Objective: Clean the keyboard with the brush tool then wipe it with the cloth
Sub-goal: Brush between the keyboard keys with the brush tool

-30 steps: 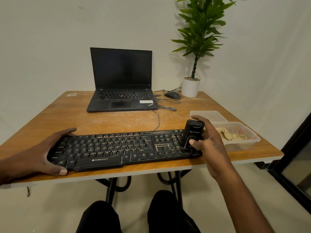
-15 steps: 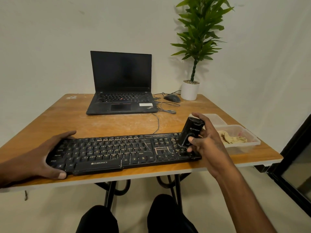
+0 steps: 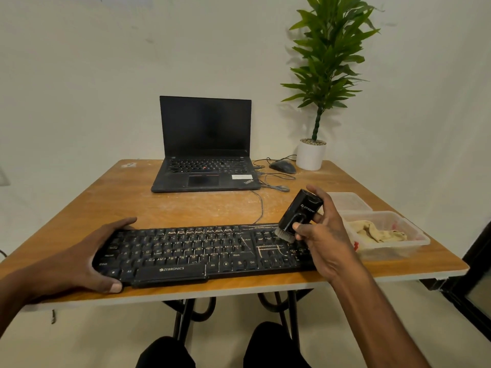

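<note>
now right hand (image 3: 328, 243) around tilted brush (image 3: 299, 213)

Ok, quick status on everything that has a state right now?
Laptop: lid open, screen dark.
Brush tool: held by right hand, tilted, bristles over keyboard's right end.
Left hand: grips keyboard's left end.
Cloth: crumpled in the open tub.

My right hand (image 3: 322, 243) covers the keyboard's (image 3: 202, 252) right end, so the number pad is mostly hidden. My left hand (image 3: 79, 257) hides its left edge. Both forearms run off the bottom edge. The plant's (image 3: 329, 57) top is cut off. The red bits beside the cloth (image 3: 377, 232): can't tell.
</note>
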The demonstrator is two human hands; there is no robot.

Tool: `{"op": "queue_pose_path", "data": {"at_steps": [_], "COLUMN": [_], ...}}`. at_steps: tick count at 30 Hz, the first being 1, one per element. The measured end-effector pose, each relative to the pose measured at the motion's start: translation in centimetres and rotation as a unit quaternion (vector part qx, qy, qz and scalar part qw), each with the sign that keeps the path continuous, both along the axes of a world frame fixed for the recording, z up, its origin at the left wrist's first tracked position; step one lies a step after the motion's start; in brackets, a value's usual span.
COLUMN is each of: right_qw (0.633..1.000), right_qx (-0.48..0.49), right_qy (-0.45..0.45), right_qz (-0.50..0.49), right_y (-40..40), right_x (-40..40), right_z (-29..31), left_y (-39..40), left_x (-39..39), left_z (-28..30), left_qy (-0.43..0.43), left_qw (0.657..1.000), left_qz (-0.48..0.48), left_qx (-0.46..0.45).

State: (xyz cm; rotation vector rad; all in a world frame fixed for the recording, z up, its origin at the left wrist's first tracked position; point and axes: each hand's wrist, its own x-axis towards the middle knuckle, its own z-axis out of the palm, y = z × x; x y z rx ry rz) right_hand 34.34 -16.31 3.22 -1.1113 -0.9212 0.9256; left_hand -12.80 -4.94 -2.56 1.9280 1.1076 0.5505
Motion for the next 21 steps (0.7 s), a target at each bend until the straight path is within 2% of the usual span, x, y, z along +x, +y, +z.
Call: {"op": "queue_pose_path", "data": {"at_steps": [3,10,17,21], "right_qw": [1.0,0.979,0.952,0.947], "right_qx": [-0.005,0.018,0.029,0.028], "right_qy": [-0.027,-0.199,-0.303,-0.319], "right_qz": [-0.002,-0.032,-0.02,-0.019], "right_y": [-0.5,-3.3,-3.5,-3.4], "right_x": [0.9,2.9,0.9,1.0], "right_z": [-0.2,-0.2,-0.6,-0.6], "left_y": [-0.1,0.1,0.3,0.4], "left_x": [0.0,0.0,-0.2,-0.1], "left_z": [0.1,0.0,-0.1,-0.1], "left_qy": [0.006,-0.007,-0.003,0.006], "left_qw": [1.0,1.0,1.0,1.0], "left_qz": [-0.003,0.003,-0.01,-0.011], "left_qx": [-0.005,-0.01,-0.005,0.011]}}
